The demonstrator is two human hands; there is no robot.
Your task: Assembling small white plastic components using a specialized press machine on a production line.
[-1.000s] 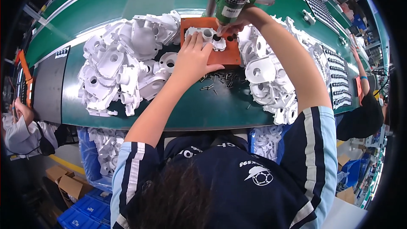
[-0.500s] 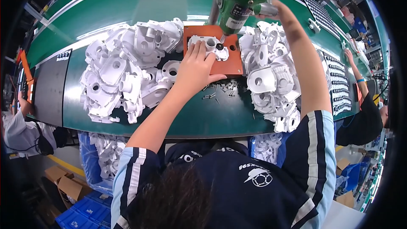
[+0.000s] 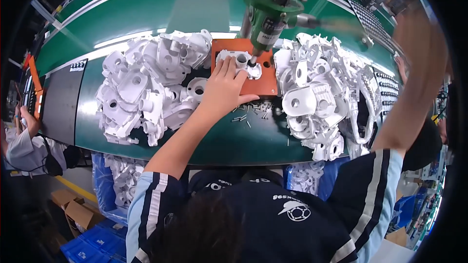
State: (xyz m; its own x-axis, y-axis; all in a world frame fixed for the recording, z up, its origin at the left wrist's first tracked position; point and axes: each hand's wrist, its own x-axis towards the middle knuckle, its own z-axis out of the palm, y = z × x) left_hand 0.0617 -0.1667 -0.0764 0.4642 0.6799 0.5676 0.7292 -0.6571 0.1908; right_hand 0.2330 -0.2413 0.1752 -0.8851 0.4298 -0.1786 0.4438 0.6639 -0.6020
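Left hand (image 3: 225, 85) is lying flat, fingers slightly parted, gripping nothing, pressing on a white moulded-plastic housing (image 3: 254, 73) seated on an orange rectangular plate (image 3: 265, 86); fingers are hiding the housing's left portion. Beyond the fingertips, to the right, a green metal press (image 3: 260, 12) is carrying a white label (image 3: 267, 38), print too small for reading. Right hand (image 3: 413, 17) is blurring, well apart rightward; finger opening and contents: cannot tell.
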